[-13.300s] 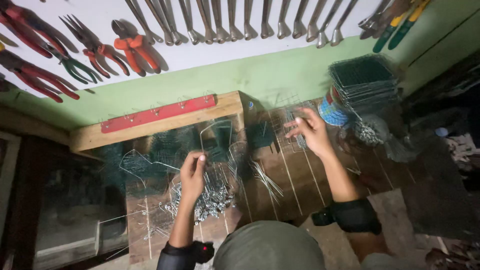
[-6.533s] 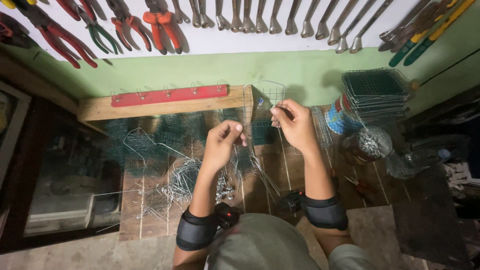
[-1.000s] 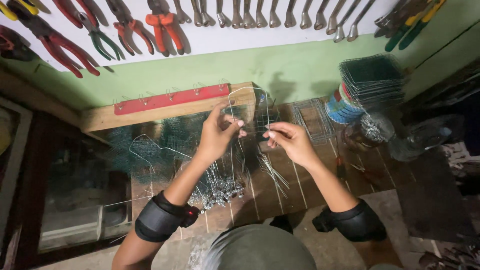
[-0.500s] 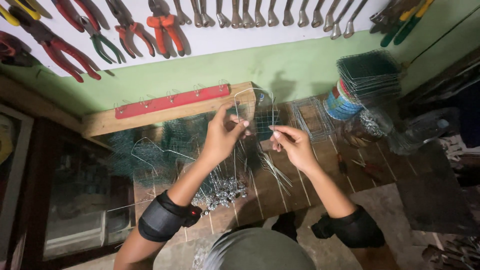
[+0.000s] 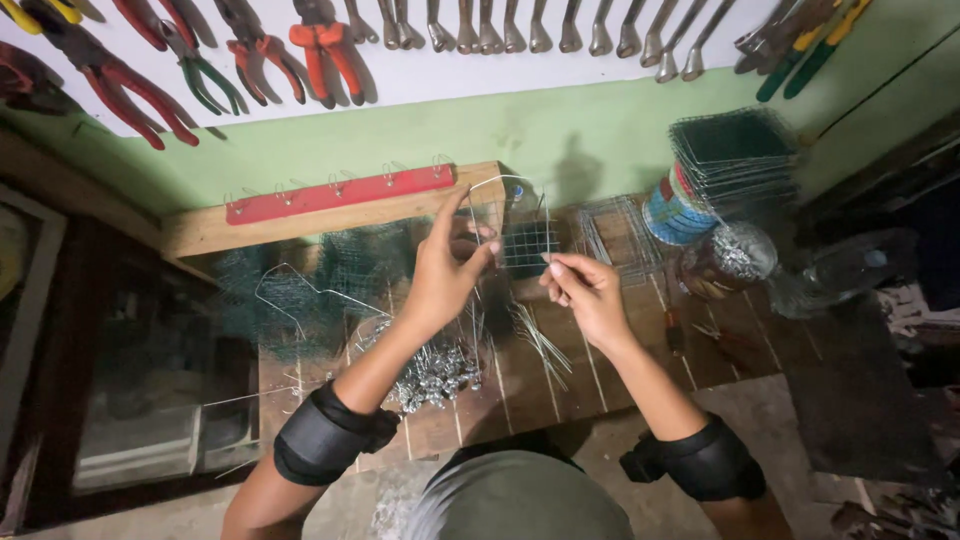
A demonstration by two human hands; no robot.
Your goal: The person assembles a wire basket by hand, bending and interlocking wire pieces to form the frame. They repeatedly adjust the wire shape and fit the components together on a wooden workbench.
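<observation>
My left hand (image 5: 447, 268) is raised over the wooden bench (image 5: 520, 375) and grips a small wire mesh frame (image 5: 524, 228) by its left side, holding it upright. My right hand (image 5: 583, 293) pinches a thin wire at the frame's lower right corner. Under my left forearm lies a heap of shiny bent wire pieces (image 5: 432, 372). Loose straight wires (image 5: 538, 341) rest on the boards between my hands. Black bands wrap both my forearms.
Green wire mesh (image 5: 300, 290) is spread at the bench's left. Behind it is a wooden block with a red hook strip (image 5: 335, 192). Stacked mesh panels (image 5: 735, 155), tape rolls and a jar of wire stand at right. Pliers and spanners hang on the wall.
Both hands have stayed on the mesh frame; the right hand has shifted slightly lower along its right side. The view has tilted a little.
</observation>
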